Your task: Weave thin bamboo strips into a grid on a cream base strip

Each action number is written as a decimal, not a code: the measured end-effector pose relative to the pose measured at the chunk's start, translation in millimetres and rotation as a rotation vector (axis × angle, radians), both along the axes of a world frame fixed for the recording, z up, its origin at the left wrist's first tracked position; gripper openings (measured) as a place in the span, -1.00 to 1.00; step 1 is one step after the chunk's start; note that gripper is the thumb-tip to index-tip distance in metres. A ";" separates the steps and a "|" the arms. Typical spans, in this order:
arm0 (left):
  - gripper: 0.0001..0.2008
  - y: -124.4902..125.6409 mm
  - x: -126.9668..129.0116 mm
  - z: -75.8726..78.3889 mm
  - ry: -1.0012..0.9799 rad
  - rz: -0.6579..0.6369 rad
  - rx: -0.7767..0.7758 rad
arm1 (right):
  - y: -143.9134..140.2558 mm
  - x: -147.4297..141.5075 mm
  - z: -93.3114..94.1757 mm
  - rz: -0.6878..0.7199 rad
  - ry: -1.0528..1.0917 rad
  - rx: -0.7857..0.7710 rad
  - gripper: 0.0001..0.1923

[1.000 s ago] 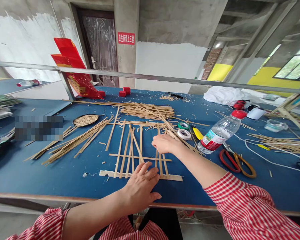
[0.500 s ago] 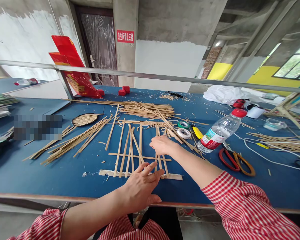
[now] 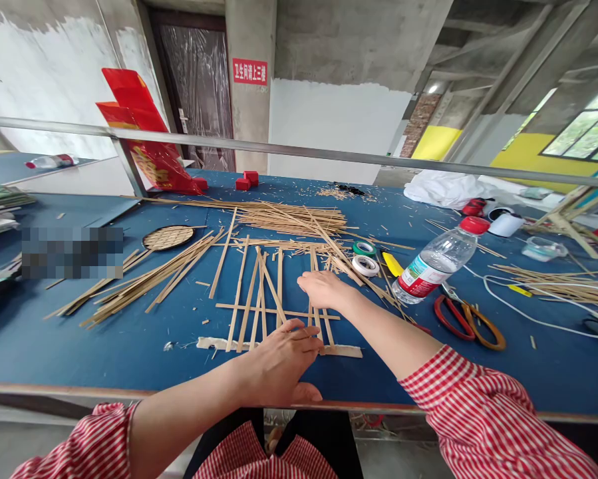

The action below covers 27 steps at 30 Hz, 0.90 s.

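Observation:
Several thin bamboo strips (image 3: 280,286) lie fanned side by side, their near ends on a pale band of tape (image 3: 348,351). One strip (image 3: 239,309) at the left stands apart from the rest, and a crosswise strip (image 3: 269,311) runs over or under them; I cannot tell which. My left hand (image 3: 283,366) lies over the band with fingers stretched out and thumb apart, hiding some near ends. Farther up, my right hand (image 3: 326,290) has its fingers curled closed on a bamboo strip near the right of the fan; the fingertips are partly hidden.
Loose strip bundles lie left (image 3: 149,283) and behind (image 3: 293,218). A round woven tray (image 3: 169,237) sits back left. At right are tape rolls (image 3: 365,265), a yellow cutter (image 3: 392,264), a water bottle (image 3: 436,263), scissors (image 3: 483,326) and a white cable (image 3: 508,313).
My left hand has shifted slightly left and down, its fingers drawn closer together. My right hand stays in nearly the same place. The strips look unmoved.

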<state>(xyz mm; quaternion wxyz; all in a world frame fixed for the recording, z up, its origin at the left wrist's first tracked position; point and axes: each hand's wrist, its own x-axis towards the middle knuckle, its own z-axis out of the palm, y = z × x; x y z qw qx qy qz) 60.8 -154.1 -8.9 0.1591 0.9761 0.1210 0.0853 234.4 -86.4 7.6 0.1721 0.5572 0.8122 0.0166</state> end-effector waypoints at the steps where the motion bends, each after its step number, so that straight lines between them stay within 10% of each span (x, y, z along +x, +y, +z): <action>1: -0.46 1.0 0.6 0.6 -0.004 -0.002 -0.002 | -2.0 1.6 2.0 -0.013 0.030 0.012 -0.76; 12: -0.52 5.3 4.9 -0.2 -0.053 -0.005 -0.022 | -119.7 14.6 -26.2 -0.133 0.753 0.224 -0.67; 27: -0.74 10.1 4.2 -7.9 -0.103 0.061 -0.165 | -154.4 -6.6 -61.9 -0.074 0.491 0.648 -0.63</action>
